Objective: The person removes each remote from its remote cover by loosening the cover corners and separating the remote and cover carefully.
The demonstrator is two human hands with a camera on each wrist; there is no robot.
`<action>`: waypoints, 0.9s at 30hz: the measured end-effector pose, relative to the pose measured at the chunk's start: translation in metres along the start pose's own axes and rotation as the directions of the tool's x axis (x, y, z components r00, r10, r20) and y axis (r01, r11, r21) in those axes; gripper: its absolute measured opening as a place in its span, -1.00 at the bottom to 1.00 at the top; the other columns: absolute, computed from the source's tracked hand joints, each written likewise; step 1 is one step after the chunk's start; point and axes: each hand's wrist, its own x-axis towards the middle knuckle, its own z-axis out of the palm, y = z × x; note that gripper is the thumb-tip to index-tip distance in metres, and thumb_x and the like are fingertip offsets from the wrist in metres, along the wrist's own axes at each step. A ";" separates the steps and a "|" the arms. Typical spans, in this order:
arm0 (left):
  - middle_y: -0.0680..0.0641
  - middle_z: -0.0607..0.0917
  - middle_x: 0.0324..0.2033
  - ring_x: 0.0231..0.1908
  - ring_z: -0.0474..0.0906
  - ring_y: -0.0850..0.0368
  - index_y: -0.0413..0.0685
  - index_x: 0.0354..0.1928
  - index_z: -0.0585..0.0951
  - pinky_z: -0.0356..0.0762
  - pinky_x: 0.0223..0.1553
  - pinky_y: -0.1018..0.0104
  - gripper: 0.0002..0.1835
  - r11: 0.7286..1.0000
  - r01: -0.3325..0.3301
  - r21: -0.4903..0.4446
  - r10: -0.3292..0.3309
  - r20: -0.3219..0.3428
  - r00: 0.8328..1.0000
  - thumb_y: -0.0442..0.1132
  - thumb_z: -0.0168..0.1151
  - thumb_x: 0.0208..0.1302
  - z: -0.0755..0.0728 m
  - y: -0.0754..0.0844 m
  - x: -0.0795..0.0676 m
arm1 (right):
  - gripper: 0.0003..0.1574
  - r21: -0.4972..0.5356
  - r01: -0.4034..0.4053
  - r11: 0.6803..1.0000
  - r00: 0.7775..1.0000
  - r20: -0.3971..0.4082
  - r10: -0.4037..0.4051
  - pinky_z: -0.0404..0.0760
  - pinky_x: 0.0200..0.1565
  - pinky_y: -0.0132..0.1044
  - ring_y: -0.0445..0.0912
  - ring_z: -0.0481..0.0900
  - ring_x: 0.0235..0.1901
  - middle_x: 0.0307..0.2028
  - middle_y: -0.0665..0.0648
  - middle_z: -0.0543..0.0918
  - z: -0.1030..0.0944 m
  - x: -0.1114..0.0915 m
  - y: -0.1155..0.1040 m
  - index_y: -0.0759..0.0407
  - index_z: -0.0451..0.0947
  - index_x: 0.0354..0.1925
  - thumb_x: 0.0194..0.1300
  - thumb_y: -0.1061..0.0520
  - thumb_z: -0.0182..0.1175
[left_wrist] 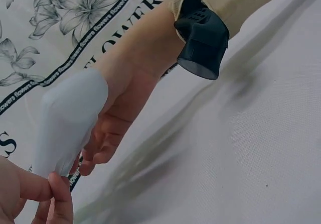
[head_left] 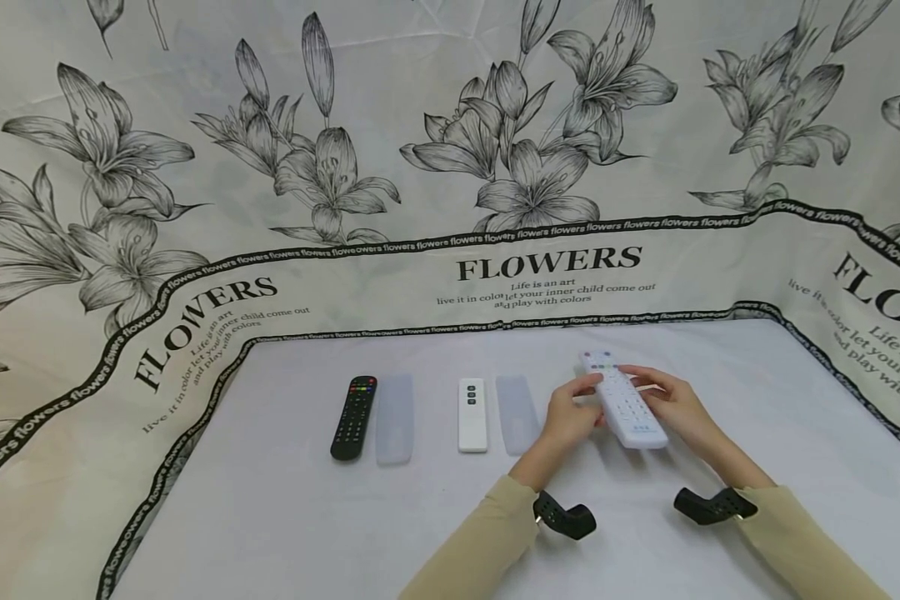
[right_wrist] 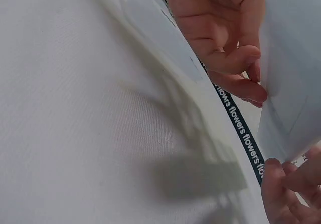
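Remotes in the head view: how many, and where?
3. A black remote lies leftmost on the table, a small white remote lies to its right, and a larger white remote is held between the left hand and right hand. No others show.

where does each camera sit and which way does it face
Head: on the person's head, facing forward and down at the white remote, left hand and right hand; both sleeves show.
Left wrist: on that wrist, facing the white remote's plain underside; left hand at lower left, right hand beyond.
Right wrist: on that wrist, facing the white remote; right hand at lower right, left hand above.
Shared by wrist views: white remote, both hands.
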 end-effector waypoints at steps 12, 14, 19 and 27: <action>0.00 0.55 -0.20 -0.38 0.61 0.16 -0.12 0.09 0.61 0.68 -0.39 0.26 -0.35 0.994 0.002 -0.109 0.004 0.052 0.999 -0.76 0.13 -0.07 -0.005 0.000 -0.001 | -0.40 -0.133 0.148 0.980 0.989 0.000 -0.149 0.51 -0.29 -0.43 -0.47 0.42 -0.20 0.09 0.45 0.48 -0.003 -0.003 -0.002 0.36 0.33 0.27 0.25 0.38 0.14; -0.01 0.56 -0.19 -0.35 0.64 0.13 -0.13 0.10 0.61 0.68 -0.38 0.26 -0.38 0.996 -0.020 -0.091 0.025 0.053 0.998 -0.73 0.15 -0.04 -0.006 0.001 -0.001 | -0.40 -0.141 0.156 0.978 0.987 -0.011 -0.159 0.52 -0.29 -0.42 -0.49 0.41 -0.20 0.09 0.44 0.49 -0.002 -0.003 -0.003 0.35 0.35 0.26 0.25 0.39 0.13; -0.04 0.63 -0.16 -0.31 0.68 0.12 -0.14 0.12 0.59 0.66 -0.35 0.37 -0.42 0.995 -0.097 0.005 0.096 0.066 0.993 -0.66 0.20 0.00 -0.012 0.004 -0.002 | -0.40 -0.166 0.177 0.970 0.981 -0.050 -0.187 0.51 -0.30 -0.42 -0.55 0.37 -0.20 0.08 0.41 0.53 -0.003 -0.003 -0.007 0.32 0.41 0.23 0.19 0.42 0.13; -0.11 0.70 -0.16 -0.31 0.69 0.14 -0.16 0.13 0.59 0.65 -0.31 0.45 -0.54 0.982 -0.153 0.114 0.146 0.066 0.987 -0.53 0.24 0.15 -0.015 0.008 -0.003 | -0.54 -0.200 0.234 0.951 0.955 -0.136 -0.263 0.54 -0.32 -0.53 -0.60 0.39 -0.20 -0.11 -0.32 0.53 -0.003 -0.002 -0.009 0.26 0.56 0.08 0.17 0.39 0.25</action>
